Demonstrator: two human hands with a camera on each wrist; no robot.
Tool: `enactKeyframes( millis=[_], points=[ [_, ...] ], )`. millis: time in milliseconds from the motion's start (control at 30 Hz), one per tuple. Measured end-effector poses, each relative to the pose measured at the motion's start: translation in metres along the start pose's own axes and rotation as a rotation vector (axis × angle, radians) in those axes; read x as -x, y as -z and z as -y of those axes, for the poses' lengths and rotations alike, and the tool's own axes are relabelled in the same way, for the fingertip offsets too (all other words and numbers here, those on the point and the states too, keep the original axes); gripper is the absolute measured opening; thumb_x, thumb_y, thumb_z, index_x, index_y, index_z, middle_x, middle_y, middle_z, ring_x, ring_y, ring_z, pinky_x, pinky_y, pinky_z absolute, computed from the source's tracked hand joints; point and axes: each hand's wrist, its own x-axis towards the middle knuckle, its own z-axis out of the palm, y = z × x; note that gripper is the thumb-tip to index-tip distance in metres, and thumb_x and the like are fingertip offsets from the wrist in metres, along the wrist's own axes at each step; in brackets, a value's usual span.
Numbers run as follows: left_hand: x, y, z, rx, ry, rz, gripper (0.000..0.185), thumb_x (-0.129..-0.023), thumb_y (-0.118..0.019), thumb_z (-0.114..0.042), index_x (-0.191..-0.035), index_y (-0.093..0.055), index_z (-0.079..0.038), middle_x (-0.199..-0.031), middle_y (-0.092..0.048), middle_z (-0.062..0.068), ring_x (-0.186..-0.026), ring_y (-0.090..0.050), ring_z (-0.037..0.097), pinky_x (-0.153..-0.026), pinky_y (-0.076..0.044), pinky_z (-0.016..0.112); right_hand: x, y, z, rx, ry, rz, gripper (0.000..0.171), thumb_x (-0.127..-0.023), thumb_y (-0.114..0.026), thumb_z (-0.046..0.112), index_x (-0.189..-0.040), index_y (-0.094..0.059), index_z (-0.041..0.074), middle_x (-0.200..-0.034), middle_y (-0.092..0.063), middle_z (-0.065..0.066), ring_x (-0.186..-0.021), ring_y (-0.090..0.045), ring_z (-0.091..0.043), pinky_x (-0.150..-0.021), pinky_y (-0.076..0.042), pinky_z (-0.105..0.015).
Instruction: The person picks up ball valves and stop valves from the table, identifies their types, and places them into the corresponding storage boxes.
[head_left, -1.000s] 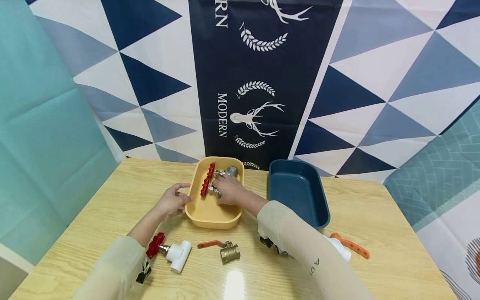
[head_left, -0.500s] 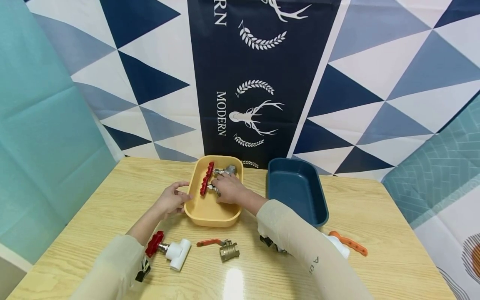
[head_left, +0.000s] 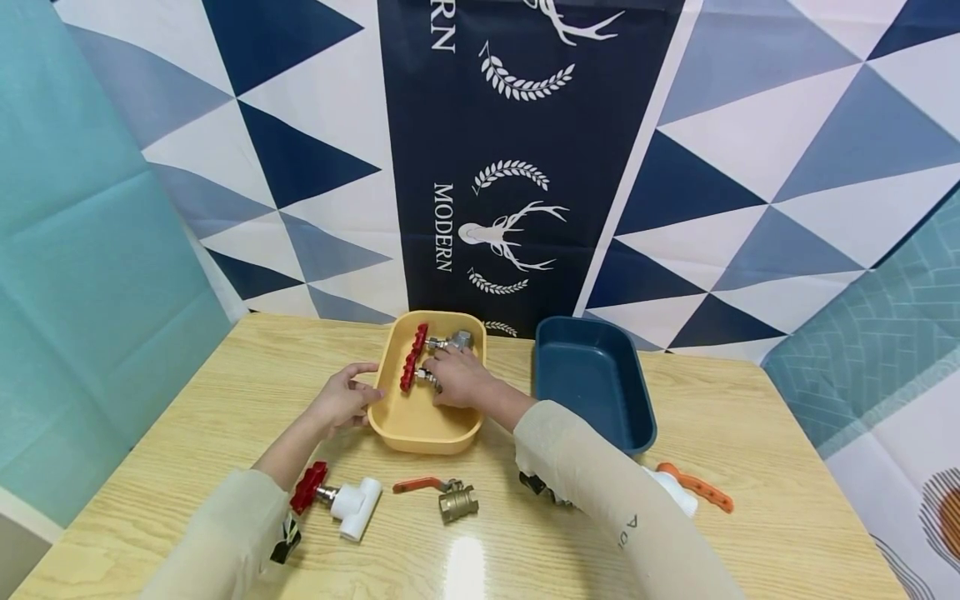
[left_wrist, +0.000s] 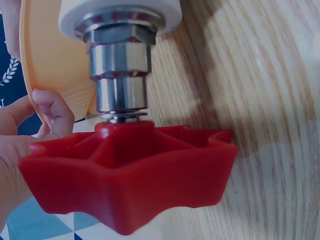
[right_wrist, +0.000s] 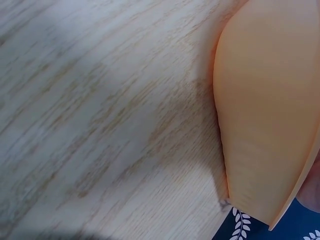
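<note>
On light wooden table [head_left: 225, 400], 12 o'clock: yellow oval plastic tray [head_left: 420, 433] holding red-handled metal valves [head_left: 415, 357]; right hand [head_left: 459, 377] grasps one; left hand [head_left: 341, 402], relaxed, touches rim. Dark blue plastic tray [head_left: 600, 392] at 1 o'clock; white red-knobbed valve [head_left: 337, 498] and brass orange-lever valve [head_left: 446, 497] at 6 o'clock.

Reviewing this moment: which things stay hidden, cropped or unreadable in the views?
- Head view: the right hand covers the valve it rests on in the yellow tray, so its grip is unclear.
- Head view: the right sleeve hides most of the white valve with the orange lever.
- Right wrist view: only the tray wall and table show; no hand.
- Left wrist view: the red handwheel blocks the left hand; only fingertips show.
</note>
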Motion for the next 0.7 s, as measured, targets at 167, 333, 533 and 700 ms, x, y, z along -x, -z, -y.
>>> enactKeyframes(
  millis=[167, 333, 533, 700],
  points=[
    [-0.001, -0.001, 0.001, -0.004, 0.007, -0.002, 0.056, -0.091, -0.056, -0.004, -0.142, -0.032, -0.006, -0.093, -0.050, 0.008, -0.061, -0.050, 0.010, -0.051, -0.044, 0.020, 0.002, -0.001, -0.003, -0.031, -0.002, -0.002, 0.059, -0.078, -0.072, 0.039, -0.130, -0.053, 0.019, -0.135, -0.050, -0.005, -0.124, -0.042, -0.024, -0.105, -0.034, -0.046],
    [-0.002, 0.000, 0.002, 0.005, 0.005, 0.007, 0.056, -0.091, -0.055, -0.003, -0.141, -0.032, -0.007, -0.092, -0.050, 0.008, -0.061, -0.050, 0.010, -0.052, -0.044, 0.020, 0.003, -0.001, -0.004, -0.059, 0.006, -0.022, 0.058, -0.079, -0.071, 0.041, -0.130, -0.053, 0.020, -0.137, -0.048, -0.005, -0.125, -0.041, -0.024, -0.108, -0.031, -0.048],
    [-0.002, 0.002, 0.001, 0.011, 0.006, 0.015, 0.056, -0.091, -0.055, -0.004, -0.141, -0.031, -0.007, -0.094, -0.052, 0.009, -0.062, -0.051, 0.012, -0.052, -0.044, 0.021, 0.007, 0.001, -0.004, -0.089, -0.001, -0.039, 0.053, -0.082, -0.068, 0.042, -0.128, -0.055, 0.020, -0.135, -0.050, -0.004, -0.124, -0.041, -0.023, -0.105, -0.033, -0.047],
    [0.000, 0.002, -0.001, 0.000, 0.002, 0.022, 0.056, -0.090, -0.055, -0.004, -0.141, -0.031, -0.006, -0.094, -0.053, 0.010, -0.061, -0.052, 0.011, -0.052, -0.044, 0.020, 0.014, 0.003, -0.005, -0.107, -0.006, -0.064, 0.048, -0.085, -0.064, 0.042, -0.126, -0.057, 0.019, -0.128, -0.054, -0.005, -0.121, -0.044, -0.023, -0.103, -0.036, -0.048]
  ],
)
